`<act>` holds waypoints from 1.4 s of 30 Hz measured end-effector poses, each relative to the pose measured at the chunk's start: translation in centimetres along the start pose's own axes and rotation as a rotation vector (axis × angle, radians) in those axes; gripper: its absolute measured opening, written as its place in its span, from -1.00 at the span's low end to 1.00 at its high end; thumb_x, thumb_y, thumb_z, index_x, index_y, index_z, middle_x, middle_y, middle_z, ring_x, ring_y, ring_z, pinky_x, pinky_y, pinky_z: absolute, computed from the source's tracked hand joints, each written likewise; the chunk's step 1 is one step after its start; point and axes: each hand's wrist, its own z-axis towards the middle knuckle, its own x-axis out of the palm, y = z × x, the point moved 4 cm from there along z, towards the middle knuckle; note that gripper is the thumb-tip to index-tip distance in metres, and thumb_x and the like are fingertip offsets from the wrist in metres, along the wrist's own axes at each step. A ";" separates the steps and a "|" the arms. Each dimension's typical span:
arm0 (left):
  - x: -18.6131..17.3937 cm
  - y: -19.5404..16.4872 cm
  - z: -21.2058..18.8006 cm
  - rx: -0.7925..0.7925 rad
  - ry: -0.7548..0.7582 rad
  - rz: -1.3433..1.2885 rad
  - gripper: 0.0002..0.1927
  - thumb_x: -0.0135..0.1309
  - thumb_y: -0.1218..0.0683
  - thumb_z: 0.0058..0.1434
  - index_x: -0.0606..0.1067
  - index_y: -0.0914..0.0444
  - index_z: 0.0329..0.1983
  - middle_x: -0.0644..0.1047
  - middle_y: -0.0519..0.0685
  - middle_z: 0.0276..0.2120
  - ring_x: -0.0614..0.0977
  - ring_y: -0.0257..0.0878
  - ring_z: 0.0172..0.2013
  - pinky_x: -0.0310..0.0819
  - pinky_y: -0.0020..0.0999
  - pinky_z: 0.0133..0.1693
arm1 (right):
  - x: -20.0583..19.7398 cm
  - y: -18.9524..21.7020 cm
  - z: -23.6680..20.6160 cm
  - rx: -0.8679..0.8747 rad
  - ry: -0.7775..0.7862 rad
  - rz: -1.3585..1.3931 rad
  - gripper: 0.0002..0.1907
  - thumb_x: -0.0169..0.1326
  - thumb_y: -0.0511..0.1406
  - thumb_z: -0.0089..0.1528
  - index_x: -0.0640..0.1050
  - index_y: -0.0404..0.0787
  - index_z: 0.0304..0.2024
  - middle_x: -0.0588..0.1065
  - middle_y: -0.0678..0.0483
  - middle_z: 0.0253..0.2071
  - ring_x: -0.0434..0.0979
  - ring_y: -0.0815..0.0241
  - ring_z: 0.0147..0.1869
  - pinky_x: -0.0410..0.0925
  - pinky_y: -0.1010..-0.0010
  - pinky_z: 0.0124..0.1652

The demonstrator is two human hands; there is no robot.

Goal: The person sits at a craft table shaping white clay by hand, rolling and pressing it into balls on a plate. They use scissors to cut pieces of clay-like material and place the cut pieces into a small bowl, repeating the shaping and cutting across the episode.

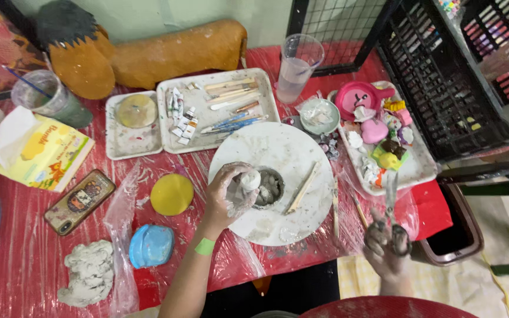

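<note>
Head view of a clay-working station on a counter point(25, 265) covered with red sheeting and clear plastic film. At centre lay a round white turntable point(278, 154), smeared with grey slip. The left hand point(228, 197), clay-coated and wearing a green wristband point(205, 246), rested at the turntable's 8 o'clock edge with its fingers point(238, 171) curled around a small pale clay lump point(250, 179). That lump touched the 9 o'clock rim of a low grey clay bowl point(269, 187), which sat just below the turntable's middle. A wooden modelling stick point(302, 188) lay at the bowl's 3 o'clock.

The right hand point(387, 247) was off the counter's near edge, at the turntable's 4 o'clock, its fingers pinched on a thin metal tool point(391, 197) that pointed toward 12 o'clock; the tool's kind could not be told.

The wet clay was judged soft, light and slippery, so that it would dent easily. It was best cradled from beneath or by its thicker base, not pinched at the thin rim.

At the left hand's 7 o'clock lay a spare clay mass point(88, 272); a blue lid point(151, 245) and a yellow disc point(172, 194) lay near the forearm.
</note>
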 end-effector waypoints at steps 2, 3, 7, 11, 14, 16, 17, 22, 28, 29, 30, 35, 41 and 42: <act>0.2 0.0 -0.2 0.030 0.000 -0.017 -0.52 0.33 0.25 0.05 0.48 0.30 0.06 0.55 0.08 0.03 0.63 -0.07 0.07 0.58 -0.25 0.09 | 2.7 -2.0 2.4 0.042 0.230 0.271 -0.27 0.21 0.06 0.40 0.32 -0.33 0.33 0.38 0.14 -0.34 0.32 0.34 -0.30 0.18 0.51 -0.37; 0.4 0.1 -0.4 0.043 -0.003 -0.024 -0.51 0.33 0.26 0.04 0.48 0.30 0.06 0.55 0.09 0.03 0.63 -0.07 0.08 0.58 -0.25 0.10 | 3.9 -3.0 3.4 0.017 0.234 0.279 -0.20 0.16 0.11 0.42 0.30 -0.35 0.39 0.41 0.11 -0.27 0.35 0.32 -0.30 0.21 0.49 -0.35; 0.5 0.6 -0.8 0.056 -0.036 0.002 -0.48 0.38 0.25 0.01 0.49 0.30 0.06 0.56 0.07 0.03 0.63 -0.08 0.09 0.58 -0.24 0.11 | 8.2 -7.2 8.5 -0.010 -0.113 0.097 -0.01 0.08 0.32 0.14 0.34 -0.25 0.30 0.52 0.07 -0.13 0.43 0.31 -0.28 0.29 0.48 -0.37; 0.2 1.3 -1.0 0.008 -0.030 -0.077 -0.45 0.43 0.23 0.00 0.50 0.29 0.07 0.58 0.08 0.06 0.64 -0.09 0.10 0.59 -0.24 0.11 | 13.1 -10.7 10.8 0.170 -0.076 -0.086 0.02 0.05 0.43 -0.08 0.36 -0.19 0.08 0.52 -0.02 -0.21 0.50 0.16 -0.18 0.33 0.40 -0.21; 0.2 1.3 -1.0 0.005 -0.007 -0.055 -0.46 0.46 0.22 -0.02 0.53 0.28 0.04 0.61 0.06 0.04 0.66 -0.11 0.09 0.59 -0.26 0.12 | 15.5 -12.3 10.8 0.228 0.165 -0.251 -0.02 0.06 0.43 0.10 0.35 -0.22 0.12 0.49 -0.05 -0.23 0.44 0.13 -0.24 0.28 0.38 -0.21; 0.2 1.3 -1.1 0.000 -0.003 -0.045 -0.45 0.48 0.21 -0.05 0.54 0.28 0.03 0.62 0.05 0.02 0.66 -0.12 0.07 0.58 -0.26 0.13 | 16.0 -13.2 10.5 0.291 0.213 -0.346 -0.08 0.03 0.42 0.13 0.34 -0.19 0.07 0.47 -0.02 -0.28 0.43 0.14 -0.27 0.28 0.36 -0.19; 0.2 1.3 -1.1 -0.015 -0.006 -0.063 -0.43 0.48 0.20 -0.06 0.54 0.29 0.04 0.62 0.05 0.02 0.66 -0.13 0.06 0.57 -0.26 0.13 | 16.2 -13.8 10.3 0.337 0.240 -0.380 -0.08 0.02 0.42 0.15 0.35 -0.21 0.07 0.43 0.02 -0.32 0.40 0.17 -0.29 0.28 0.37 -0.21; 0.4 1.8 -1.6 -0.050 0.031 -0.142 -0.43 0.50 0.16 -0.07 0.58 0.30 0.04 0.64 0.05 0.01 0.68 -0.11 0.06 0.57 -0.25 0.13 | 17.4 -16.4 9.3 0.397 0.252 -0.861 -0.12 0.03 0.41 0.11 0.36 -0.17 0.02 0.30 0.14 -0.44 0.29 0.27 -0.36 0.22 0.43 -0.28; 0.7 2.8 -1.6 0.057 -0.027 0.011 -0.44 0.53 0.10 -0.14 0.60 0.29 -0.05 0.64 0.04 -0.08 0.63 -0.08 -0.01 0.54 -0.22 0.07 | 18.8 -17.0 10.3 0.420 0.258 -0.693 -0.29 0.07 0.28 0.24 0.29 -0.19 -0.13 0.17 0.17 -0.43 0.14 0.28 -0.37 0.16 0.41 -0.31; 0.7 3.0 -1.7 0.041 -0.026 0.008 -0.44 0.53 0.10 -0.13 0.60 0.29 -0.05 0.63 0.04 -0.09 0.63 -0.08 -0.01 0.54 -0.22 0.06 | 18.8 -17.0 10.4 0.431 0.267 -0.699 -0.33 0.06 0.24 0.27 0.28 -0.18 -0.13 0.17 0.17 -0.41 0.14 0.29 -0.35 0.17 0.42 -0.29; 0.7 3.1 -1.7 0.024 -0.026 0.005 -0.45 0.52 0.10 -0.12 0.60 0.30 -0.05 0.63 0.04 -0.10 0.62 -0.08 -0.02 0.55 -0.22 0.05 | 18.8 -17.0 10.4 0.443 0.275 -0.707 -0.38 0.04 0.21 0.30 0.27 -0.17 -0.13 0.17 0.17 -0.39 0.14 0.29 -0.33 0.17 0.42 -0.28; 0.6 2.9 -1.6 0.009 -0.017 0.046 -0.48 0.49 0.10 -0.08 0.61 0.29 -0.03 0.62 0.03 -0.11 0.62 -0.06 -0.03 0.52 -0.20 0.04 | 18.3 -17.8 9.6 0.453 0.243 -0.690 -0.55 -0.03 0.07 0.38 0.26 -0.15 -0.12 0.15 0.19 -0.41 0.12 0.30 -0.34 0.14 0.42 -0.31; 0.8 1.6 -1.1 0.071 -0.072 0.187 -0.53 0.49 0.09 -0.06 0.60 0.28 -0.08 0.60 0.01 -0.17 0.61 -0.04 -0.08 0.50 -0.17 0.01 | 16.9 -18.8 9.2 0.494 0.090 -0.510 -0.74 -0.03 -0.14 0.38 0.30 -0.17 -0.19 0.16 0.19 -0.46 0.14 0.32 -0.39 0.10 0.47 -0.36; 0.8 1.3 -1.1 0.080 -0.089 0.231 -0.54 0.49 0.09 -0.04 0.60 0.27 -0.09 0.60 0.01 -0.18 0.60 -0.04 -0.09 0.49 -0.16 0.00 | 16.7 -18.9 9.3 0.531 0.061 -0.421 -0.77 -0.03 -0.16 0.37 0.29 -0.15 -0.21 0.15 0.20 -0.49 0.12 0.34 -0.42 0.07 0.48 -0.40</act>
